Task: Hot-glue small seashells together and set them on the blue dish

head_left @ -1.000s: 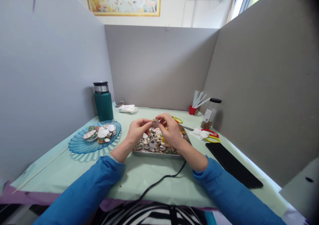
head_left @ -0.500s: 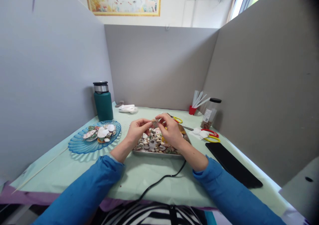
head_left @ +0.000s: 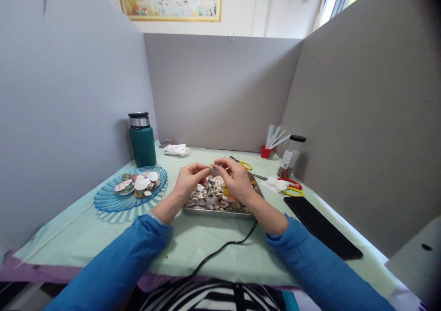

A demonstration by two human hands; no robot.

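Note:
My left hand [head_left: 189, 179] and my right hand [head_left: 237, 178] meet above the metal tray [head_left: 220, 213]. Between their fingertips they pinch a small shell piece [head_left: 213, 167], speckled brown and white; the fingers cover part of it. Beneath them, the tray is filled with many loose seashells [head_left: 213, 196] in white, brown and grey, plus something yellow partly behind my right hand. Left of the tray, a blue scalloped plate [head_left: 105, 200] carries a cluster of shells [head_left: 142, 183].
A green bottle [head_left: 142, 145] stands behind the plate. At right are red-and-yellow-handled scissors [head_left: 294, 190], crumpled white tissue [head_left: 274, 184], a black-lidded jar [head_left: 290, 158], a red cup [head_left: 265, 152] of white sticks and a flat black slab [head_left: 322, 228]. A black cord [head_left: 223, 245] crosses the front.
Both hands stay nearly in place over the tray. The fingers of my right hand have shifted slightly on the small shell piece.

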